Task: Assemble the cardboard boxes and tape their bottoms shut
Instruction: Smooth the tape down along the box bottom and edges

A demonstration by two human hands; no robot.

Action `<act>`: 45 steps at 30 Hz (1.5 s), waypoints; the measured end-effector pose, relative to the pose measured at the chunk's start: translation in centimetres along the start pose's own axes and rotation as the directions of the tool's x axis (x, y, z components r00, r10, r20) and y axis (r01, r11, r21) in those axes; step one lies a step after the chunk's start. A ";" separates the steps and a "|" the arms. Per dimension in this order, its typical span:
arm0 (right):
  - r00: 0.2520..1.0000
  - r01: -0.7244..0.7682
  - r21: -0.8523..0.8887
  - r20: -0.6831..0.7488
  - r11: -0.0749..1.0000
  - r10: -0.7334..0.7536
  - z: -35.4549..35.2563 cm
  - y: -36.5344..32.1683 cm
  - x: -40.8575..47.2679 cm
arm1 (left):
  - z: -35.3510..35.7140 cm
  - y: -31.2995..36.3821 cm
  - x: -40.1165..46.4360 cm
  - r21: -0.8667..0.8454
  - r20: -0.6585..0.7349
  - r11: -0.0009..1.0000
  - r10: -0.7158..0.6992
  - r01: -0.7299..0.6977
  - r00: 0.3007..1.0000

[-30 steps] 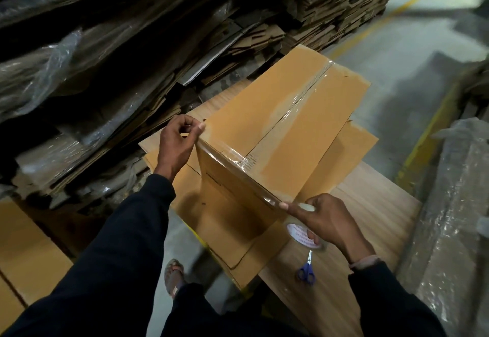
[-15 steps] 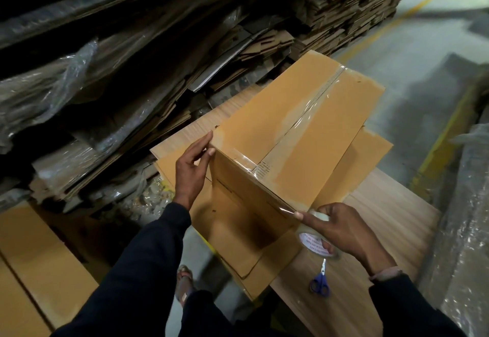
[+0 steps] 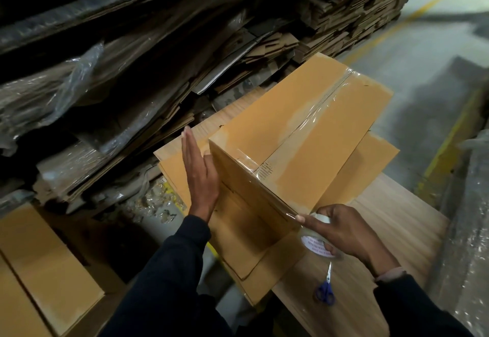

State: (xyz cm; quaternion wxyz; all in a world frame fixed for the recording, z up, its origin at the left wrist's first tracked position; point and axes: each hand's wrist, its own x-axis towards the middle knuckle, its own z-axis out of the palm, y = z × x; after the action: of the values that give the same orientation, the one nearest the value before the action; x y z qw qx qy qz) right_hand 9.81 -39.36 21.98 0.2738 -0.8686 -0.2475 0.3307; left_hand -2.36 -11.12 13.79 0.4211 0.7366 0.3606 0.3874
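- A warehouse or packing area
- Tall stacks of flattened cardboard [image 3: 352, 5] fill the upper part of the frame, some under plastic wrap [image 3: 60, 90]
- Bare concrete floor [image 3: 423, 53] at upper right carries a painted yellow line [image 3: 391, 25]
- Wooden worktable [image 3: 397, 230] at lower right

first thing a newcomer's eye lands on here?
The tan cardboard box at centre, standing on flat cardboard sheets on the wooden table, with clear tape along its top seam. Next, the hands: the left hand flat, fingers straight, beside the box's left side; the right hand gripping the tape roll at the box's near right corner. Blue-handled scissors lie on the table just below.
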 end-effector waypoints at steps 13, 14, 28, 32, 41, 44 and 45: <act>1.000 -0.016 0.065 -0.017 0.998 0.017 0.0 0.1 0.4 | 4.0 -1.6 0.2 0.140 0.305 0.972 0.137 -0.187 0.943; 1.000 -0.015 0.070 -0.016 0.997 0.016 0.0 0.2 0.5 | 3.3 -2.1 0.5 0.200 0.327 0.947 0.178 -0.252 0.928; 0.999 -0.014 0.011 -0.036 1.000 0.014 0.3 1.6 1.2 | -1.0 -0.7 5.4 0.163 0.679 0.396 0.619 -0.904 0.394; 0.999 -0.023 0.023 -0.032 0.999 0.024 0.3 1.5 1.1 | -1.0 1.2 6.2 0.074 0.815 0.276 0.537 -0.958 0.218; 1.000 0.002 0.002 -0.003 1.000 -0.002 -0.2 1.5 1.6 | 2.7 3.9 3.9 -0.106 0.871 0.122 0.490 -0.987 -0.033; 1.000 0.009 -0.015 0.009 1.000 -0.008 -0.3 1.5 1.9 | 3.9 5.2 3.6 -0.211 0.870 0.079 0.471 -0.974 -0.150; 1.000 0.010 -0.017 0.008 1.000 -0.009 -0.3 1.6 2.0 | 4.3 5.7 3.3 -0.231 0.871 0.087 0.463 -0.969 -0.166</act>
State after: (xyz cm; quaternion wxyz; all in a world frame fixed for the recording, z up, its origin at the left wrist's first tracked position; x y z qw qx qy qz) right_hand 11.70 -39.42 20.29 0.2672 -0.8684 -0.2554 0.3307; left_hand 4.04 -11.96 18.26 -0.0360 0.9436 -0.3253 0.0505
